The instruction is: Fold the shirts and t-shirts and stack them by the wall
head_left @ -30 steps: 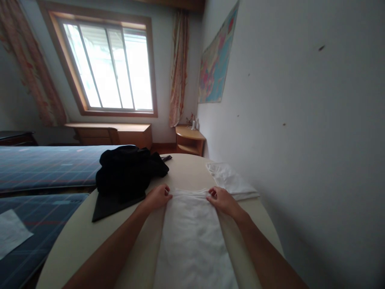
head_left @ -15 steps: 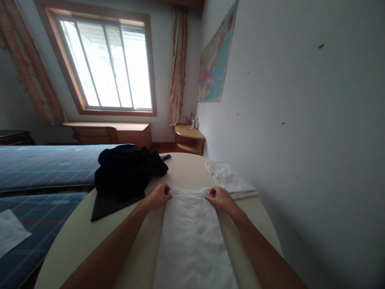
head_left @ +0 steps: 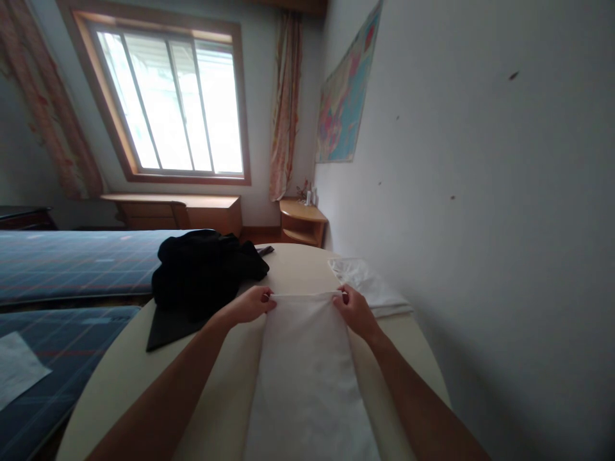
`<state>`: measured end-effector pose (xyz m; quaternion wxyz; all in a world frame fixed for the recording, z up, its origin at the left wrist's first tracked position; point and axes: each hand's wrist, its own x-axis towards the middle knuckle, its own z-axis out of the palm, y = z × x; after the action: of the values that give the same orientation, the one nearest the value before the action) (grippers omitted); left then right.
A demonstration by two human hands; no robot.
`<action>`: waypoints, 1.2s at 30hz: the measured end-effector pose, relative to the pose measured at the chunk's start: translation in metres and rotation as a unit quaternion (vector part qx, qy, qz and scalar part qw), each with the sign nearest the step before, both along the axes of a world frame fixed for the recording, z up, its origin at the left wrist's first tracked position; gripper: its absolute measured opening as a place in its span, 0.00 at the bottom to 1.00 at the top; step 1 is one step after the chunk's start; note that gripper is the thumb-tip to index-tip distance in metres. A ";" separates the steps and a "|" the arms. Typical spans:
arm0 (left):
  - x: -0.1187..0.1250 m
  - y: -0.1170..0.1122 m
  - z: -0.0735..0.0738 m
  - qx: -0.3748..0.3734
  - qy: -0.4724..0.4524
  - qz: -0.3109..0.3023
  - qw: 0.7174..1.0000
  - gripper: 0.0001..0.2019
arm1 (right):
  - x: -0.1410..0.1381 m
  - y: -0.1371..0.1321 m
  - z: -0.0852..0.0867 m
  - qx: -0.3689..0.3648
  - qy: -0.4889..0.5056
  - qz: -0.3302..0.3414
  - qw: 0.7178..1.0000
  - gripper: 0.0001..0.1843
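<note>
So the fingertips on both hands are pinched down on cloth: the left hand (head_left: 250,305) has the far left corner of a long white cloth (head_left: 307,378), and the right hand (head_left: 356,312) has the far right corner. The edge between them is pulled pretty much straight. Can't really tell whether that edge is touching the table or held a bit above it.

The cloth runs back toward the person between the two forearms, fairly smooth with a few soft wrinkles, and its near end goes out of view at the bottom. It's over the middle of a round cream table (head_left: 115,390).

Just beyond the right hand there's a second white cloth (head_left: 372,285), kinda crumpled at its far end. Past the left hand sits a bunched-up black garment (head_left: 206,266), with a flat dark piece (head_left: 168,328) poking out on the near side.

Further out on the left are two blue plaid mattresses (head_left: 81,259), the nearer one with a white sheet (head_left: 19,368) on it. Back wall has a wood-framed window (head_left: 177,102), and a colourful map (head_left: 346,96) hangs on the right-hand wall (head_left: 480,256).
</note>
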<state>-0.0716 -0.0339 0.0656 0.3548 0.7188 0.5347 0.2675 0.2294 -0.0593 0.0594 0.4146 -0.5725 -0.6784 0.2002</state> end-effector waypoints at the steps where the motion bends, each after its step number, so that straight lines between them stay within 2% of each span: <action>1: 0.000 0.001 0.004 0.001 -0.018 -0.006 1.000 0.12 | -0.001 0.000 0.002 0.004 0.034 -0.002 0.999 0.13; 4: 0.002 0.006 0.008 0.048 -0.092 0.005 0.995 0.14 | -0.001 0.003 0.003 0.009 0.113 -0.001 0.994 0.19; 6: 0.008 0.010 0.001 0.094 -0.109 0.046 0.989 0.14 | 0.000 0.007 -0.004 0.007 0.127 0.007 0.992 0.22; 9: 0.017 0.012 -0.021 0.122 -0.072 0.103 0.984 0.15 | 0.003 0.014 -0.022 -0.011 0.069 0.008 0.998 0.26; 12: 0.022 0.011 -0.042 0.132 -0.041 0.113 0.984 0.19 | 0.004 0.019 -0.035 -0.015 -0.009 0.000 1.000 0.28; 15: 0.021 0.012 -0.051 0.149 -0.016 0.120 0.981 0.20 | 0.002 0.023 -0.037 -0.002 -0.041 0.002 0.999 0.23; 17: 0.020 0.012 -0.051 0.163 -0.001 0.132 0.978 0.19 | 0.000 0.025 -0.033 0.012 -0.060 -0.006 0.998 0.20; 20: 0.022 0.010 -0.046 0.197 0.019 0.135 0.971 0.20 | -0.006 0.024 -0.025 0.060 -0.131 -0.017 0.989 0.19; 23: 0.030 0.001 -0.042 0.255 0.061 0.088 0.961 0.22 | -0.016 0.015 -0.020 0.089 -0.210 0.005 0.974 0.20; 25: 0.038 -0.007 -0.043 0.277 0.126 0.042 0.951 0.22 | -0.024 0.006 -0.020 0.067 -0.249 0.045 0.965 0.23; 27: 0.045 -0.015 -0.046 0.261 0.207 0.023 0.943 0.23 | -0.031 -0.003 -0.022 0.025 -0.287 0.099 0.953 0.27; 29: 0.048 -0.020 -0.048 0.222 0.267 0.042 0.937 0.23 | -0.034 -0.010 -0.024 -0.019 -0.314 0.139 0.939 0.30; 31: 0.048 -0.022 -0.048 0.199 0.298 0.075 0.931 0.24 | -0.034 -0.012 -0.026 -0.046 -0.327 0.152 0.932 0.32; 34: 0.044 -0.022 -0.039 0.177 0.293 0.125 0.931 0.25 | -0.032 -0.006 -0.024 -0.061 -0.338 0.135 0.929 0.31; 36: 0.042 -0.023 -0.032 0.164 0.280 0.136 0.936 0.24 | -0.031 0.001 -0.020 -0.028 -0.344 0.095 0.934 0.30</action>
<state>-0.0296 -0.0565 0.0337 0.0283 0.7334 0.6536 0.1848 0.1984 -0.0585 0.0394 0.1183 -0.5509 -0.8248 0.0481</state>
